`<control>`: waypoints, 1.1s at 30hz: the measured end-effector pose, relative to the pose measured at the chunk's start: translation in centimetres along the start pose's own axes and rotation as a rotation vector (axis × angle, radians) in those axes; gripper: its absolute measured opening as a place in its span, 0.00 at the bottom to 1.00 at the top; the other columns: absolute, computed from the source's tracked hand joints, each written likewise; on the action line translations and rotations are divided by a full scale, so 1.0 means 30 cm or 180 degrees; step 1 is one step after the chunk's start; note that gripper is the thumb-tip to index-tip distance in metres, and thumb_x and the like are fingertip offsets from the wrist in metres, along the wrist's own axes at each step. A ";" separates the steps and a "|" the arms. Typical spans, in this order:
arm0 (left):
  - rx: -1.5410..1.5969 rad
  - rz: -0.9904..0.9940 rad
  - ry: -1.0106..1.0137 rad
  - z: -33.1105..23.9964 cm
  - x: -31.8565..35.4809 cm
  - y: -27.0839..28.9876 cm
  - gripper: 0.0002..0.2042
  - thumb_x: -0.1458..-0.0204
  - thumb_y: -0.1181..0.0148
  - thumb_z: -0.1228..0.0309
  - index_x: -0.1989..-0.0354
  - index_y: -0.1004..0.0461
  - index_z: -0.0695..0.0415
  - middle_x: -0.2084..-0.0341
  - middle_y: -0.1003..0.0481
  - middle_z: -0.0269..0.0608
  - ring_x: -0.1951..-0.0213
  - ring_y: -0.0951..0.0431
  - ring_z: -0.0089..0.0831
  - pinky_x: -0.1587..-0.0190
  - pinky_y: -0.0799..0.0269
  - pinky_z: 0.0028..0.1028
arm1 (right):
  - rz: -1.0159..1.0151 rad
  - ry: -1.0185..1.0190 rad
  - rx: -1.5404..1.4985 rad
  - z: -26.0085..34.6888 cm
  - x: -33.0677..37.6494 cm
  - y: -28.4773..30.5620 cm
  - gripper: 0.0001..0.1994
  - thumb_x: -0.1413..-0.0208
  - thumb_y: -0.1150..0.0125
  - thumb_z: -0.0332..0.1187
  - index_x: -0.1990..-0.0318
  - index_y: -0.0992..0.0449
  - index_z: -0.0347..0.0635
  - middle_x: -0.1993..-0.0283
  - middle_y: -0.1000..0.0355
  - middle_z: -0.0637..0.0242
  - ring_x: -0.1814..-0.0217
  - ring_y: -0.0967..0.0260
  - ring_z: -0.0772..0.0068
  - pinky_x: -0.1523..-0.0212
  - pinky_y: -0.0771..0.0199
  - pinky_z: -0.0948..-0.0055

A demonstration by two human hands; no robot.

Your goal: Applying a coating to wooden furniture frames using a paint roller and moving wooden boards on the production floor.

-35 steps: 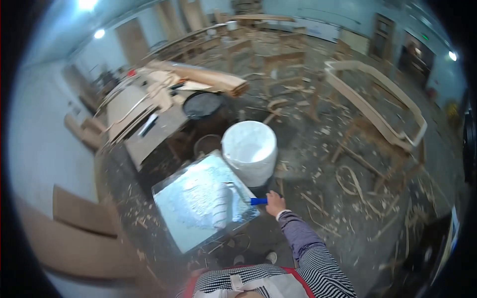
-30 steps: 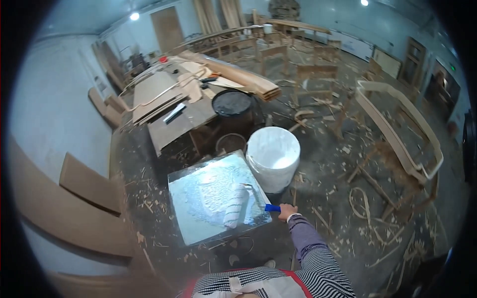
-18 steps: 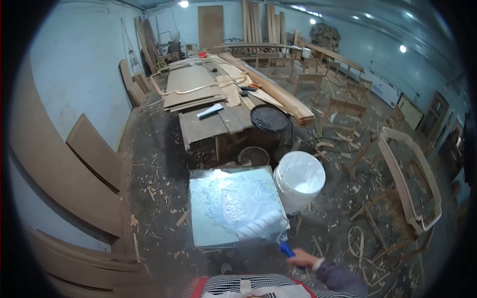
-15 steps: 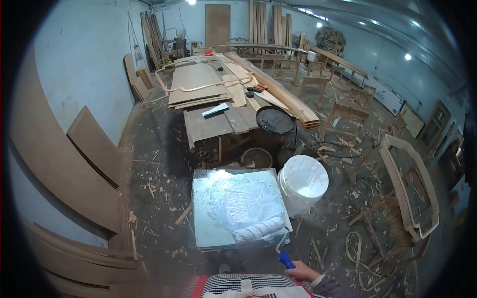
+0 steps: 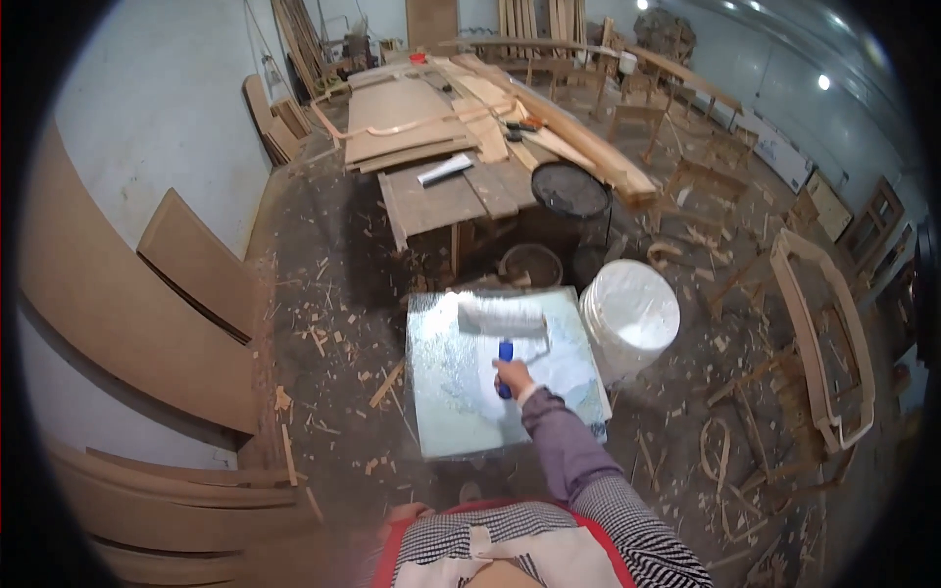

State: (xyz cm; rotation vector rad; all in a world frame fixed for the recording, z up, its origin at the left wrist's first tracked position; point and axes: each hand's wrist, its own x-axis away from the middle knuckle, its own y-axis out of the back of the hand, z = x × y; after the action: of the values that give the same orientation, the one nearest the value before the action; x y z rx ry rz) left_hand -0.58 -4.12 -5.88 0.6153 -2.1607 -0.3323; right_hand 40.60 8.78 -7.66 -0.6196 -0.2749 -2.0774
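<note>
My right hand (image 5: pixel 512 377) is wrapped around the blue handle of a paint roller (image 5: pixel 502 316). The roller's white sleeve lies across the far part of a flat pale board (image 5: pixel 441 426), which is coated with wet, whitish stuff. Against the board's right side stands a white bucket (image 5: pixel 630 312), its inner wall smeared with white. At the left edge of my apron, part of my left hand (image 5: pixel 408 513) shows low in the view; its fingers are too blurred to make out.
Beyond the board, a workbench (image 5: pixel 421 206) carries wooden sheets, long strips and a black round lid (image 5: pixel 570 189). Curved brown panels (image 5: pixel 118 294) lean along the left wall. Wooden frames (image 5: pixel 821 343) stand at the right, and wood scraps litter the floor.
My right hand has carried the roller from the board's near right corner to its far side, the arm now stretched over the board. My left hand has come into view, and the view has tilted down.
</note>
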 end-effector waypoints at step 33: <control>0.0532 -0.0284 0.0059 -0.033 -0.055 -0.103 0.17 0.43 0.43 0.58 0.62 0.21 0.63 0.69 0.22 0.57 0.63 0.20 0.50 0.61 0.27 0.38 | 0.0824 -0.0703 0.1183 -0.209 0.819 0.564 0.10 0.46 0.41 0.37 0.69 0.30 0.40 0.80 0.33 0.68 0.80 0.35 0.75 0.78 0.35 0.69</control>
State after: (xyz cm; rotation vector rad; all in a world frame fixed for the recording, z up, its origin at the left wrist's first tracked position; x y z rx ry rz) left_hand 2.05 -5.86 -7.73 0.8077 -2.1616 -0.1937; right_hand 41.63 -20.89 -0.74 -0.6190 -0.6557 -1.6550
